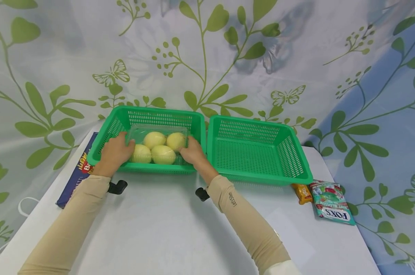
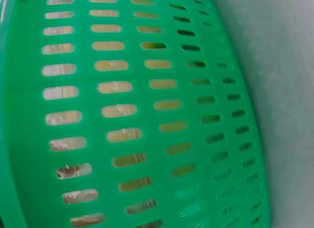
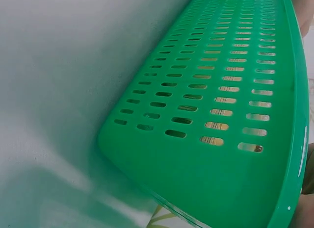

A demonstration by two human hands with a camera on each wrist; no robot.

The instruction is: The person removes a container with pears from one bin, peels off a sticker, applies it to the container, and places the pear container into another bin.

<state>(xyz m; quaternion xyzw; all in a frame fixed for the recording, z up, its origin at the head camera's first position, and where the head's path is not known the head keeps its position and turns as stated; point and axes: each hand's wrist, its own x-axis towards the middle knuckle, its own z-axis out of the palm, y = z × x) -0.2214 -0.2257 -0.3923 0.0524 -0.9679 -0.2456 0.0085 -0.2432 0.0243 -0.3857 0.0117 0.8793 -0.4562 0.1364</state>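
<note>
A clear plastic box [image 1: 136, 133] with several round yellow fruits [image 1: 163, 154] inside sits within the left green basket [image 1: 152, 110]. At the box's left end my left hand [image 1: 115, 151] grips it, thumb toward the fruit. My right hand [image 1: 193, 152] holds the opposite end, close to the basket's right wall. Both wrists cross over the basket's near rim. In the left wrist view, the slotted basket wall [image 2: 29, 139] hides the hand, and yellow shows through the slots. The right wrist view is mostly the same wall [image 3: 206, 174], with a little skin at the right edge.
A second green basket [image 1: 242, 152] stands at the right, beside the first. Beyond its near right corner lie a small orange packet [image 1: 302, 193] and a teal Fox's candy bag [image 1: 331, 202]. A blue pasta box [image 1: 75, 177] lies at the left table edge. Patterned cloth [image 1: 207, 57] hangs behind.
</note>
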